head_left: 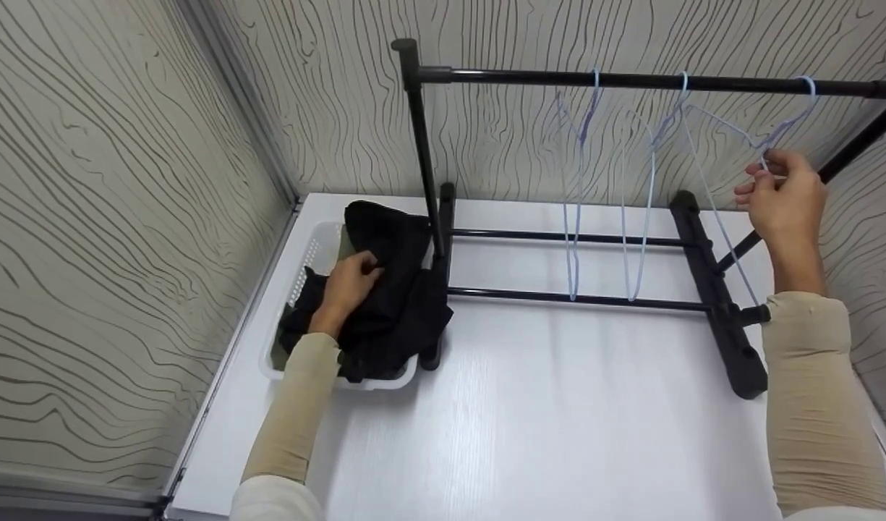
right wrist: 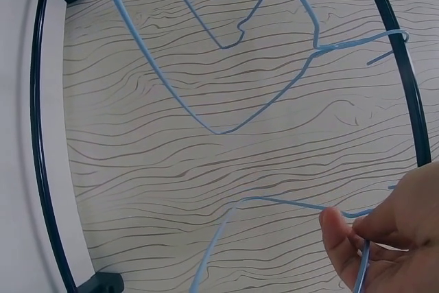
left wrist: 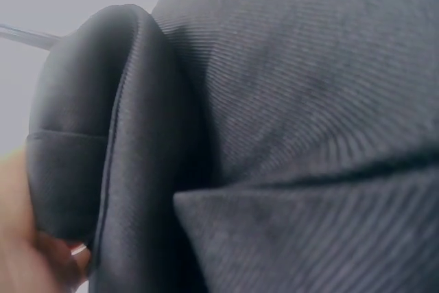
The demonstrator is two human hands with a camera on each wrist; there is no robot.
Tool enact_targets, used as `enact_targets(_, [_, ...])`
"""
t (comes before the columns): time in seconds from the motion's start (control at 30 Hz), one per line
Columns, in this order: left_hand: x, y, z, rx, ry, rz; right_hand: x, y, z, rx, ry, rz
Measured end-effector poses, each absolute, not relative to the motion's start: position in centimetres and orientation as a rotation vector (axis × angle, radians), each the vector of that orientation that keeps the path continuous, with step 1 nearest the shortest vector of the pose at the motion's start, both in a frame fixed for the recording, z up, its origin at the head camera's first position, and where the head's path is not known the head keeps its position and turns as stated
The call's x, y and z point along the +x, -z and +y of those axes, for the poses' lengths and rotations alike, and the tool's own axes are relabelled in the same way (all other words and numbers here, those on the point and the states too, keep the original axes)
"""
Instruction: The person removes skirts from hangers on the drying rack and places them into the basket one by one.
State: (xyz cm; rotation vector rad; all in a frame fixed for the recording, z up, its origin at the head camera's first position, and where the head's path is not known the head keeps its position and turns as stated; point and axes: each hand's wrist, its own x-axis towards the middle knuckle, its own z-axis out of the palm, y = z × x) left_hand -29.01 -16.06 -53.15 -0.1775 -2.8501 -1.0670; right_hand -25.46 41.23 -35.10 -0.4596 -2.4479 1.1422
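In the head view, my left hand [head_left: 348, 286] grips a fold of a black garment [head_left: 406, 289] heaped in a white basket [head_left: 377, 385]. The left wrist view is filled by dark ribbed cloth [left wrist: 295, 66], with fingers [left wrist: 15, 224] at its left edge around a folded part. On the far right, my right hand [head_left: 790, 199] pinches a light blue wire hanger [head_left: 774, 136] just below its hook, which sits over the black rail [head_left: 486, 76]. The right wrist view has thumb and fingertips around the hanger's wire [right wrist: 288, 202].
Two more blue hangers [head_left: 578, 217] [head_left: 649, 210] hang from the rail, left of the held one. The black rack stands on feet [head_left: 717, 311] on a white table [head_left: 529, 434]. Patterned panels [head_left: 124, 181] enclose the left and back. Green cloth [head_left: 278, 354] shows in the basket.
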Motion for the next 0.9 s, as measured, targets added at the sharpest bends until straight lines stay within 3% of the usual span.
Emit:
enact_targets(0.7, [-28.7,50.2,-16.0,-0.246,1.085,-2.854,-24.8,34.8,40.2,-0.49,-0.906,-2.373])
enact_targets(0.9, [-28.6,48.6,-16.1,-0.268,1.046,-2.838,-24.2,34.2,38.4,-0.389,-0.82,-2.279])
